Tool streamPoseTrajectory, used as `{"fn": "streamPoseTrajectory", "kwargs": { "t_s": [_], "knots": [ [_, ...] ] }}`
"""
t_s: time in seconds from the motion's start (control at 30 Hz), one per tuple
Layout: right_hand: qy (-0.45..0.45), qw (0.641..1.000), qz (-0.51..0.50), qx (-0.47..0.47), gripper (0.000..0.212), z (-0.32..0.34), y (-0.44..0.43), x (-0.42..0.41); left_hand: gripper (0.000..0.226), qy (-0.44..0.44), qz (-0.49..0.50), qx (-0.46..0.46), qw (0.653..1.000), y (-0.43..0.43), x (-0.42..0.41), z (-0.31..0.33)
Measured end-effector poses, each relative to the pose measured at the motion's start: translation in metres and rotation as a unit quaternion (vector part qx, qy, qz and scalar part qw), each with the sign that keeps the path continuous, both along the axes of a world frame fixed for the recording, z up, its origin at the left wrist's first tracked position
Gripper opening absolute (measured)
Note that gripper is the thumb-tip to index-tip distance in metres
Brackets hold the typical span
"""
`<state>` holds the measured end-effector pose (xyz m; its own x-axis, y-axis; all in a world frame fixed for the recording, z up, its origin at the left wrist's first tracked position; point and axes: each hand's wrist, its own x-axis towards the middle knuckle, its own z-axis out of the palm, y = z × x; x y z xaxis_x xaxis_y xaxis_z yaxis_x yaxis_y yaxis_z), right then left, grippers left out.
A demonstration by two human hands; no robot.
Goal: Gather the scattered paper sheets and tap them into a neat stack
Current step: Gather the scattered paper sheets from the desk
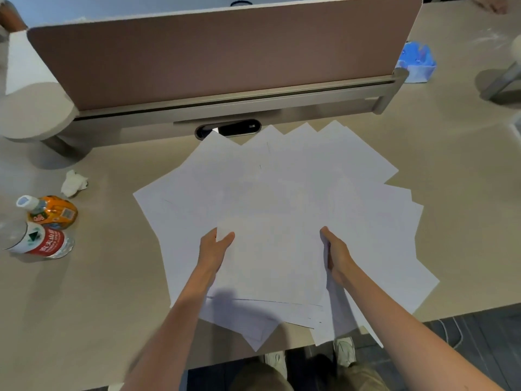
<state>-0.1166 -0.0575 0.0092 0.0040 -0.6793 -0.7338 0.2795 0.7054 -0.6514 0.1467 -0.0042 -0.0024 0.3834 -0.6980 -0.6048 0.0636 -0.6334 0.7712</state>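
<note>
Several white paper sheets lie fanned out and overlapping on the beige desk, some hanging over its near edge. A smaller bundle of sheets sits on top near me. My left hand grips the bundle's left edge, thumb on top. My right hand holds its right edge, fingers curled under the paper.
A brown divider panel closes off the back of the desk, with a cable slot below it. At the left stand two plastic bottles and a crumpled tissue. A blue object lies far right.
</note>
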Motion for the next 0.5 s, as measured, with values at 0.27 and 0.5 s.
{"fn": "streamPoseTrajectory", "kwargs": {
  "t_s": [0.27, 0.5],
  "knots": [
    [0.067, 0.996, 0.025, -0.055, 0.041, -0.009, 0.003, 0.000, 0.031, -0.110, -0.131, -0.003, 0.985, -0.007, -0.039, 0.010],
    [0.190, 0.976, 0.072, -0.072, 0.024, 0.007, -0.009, -0.016, 0.038, -0.355, -0.062, 0.095, 0.928, 0.005, -0.018, 0.005]
  ]
}}
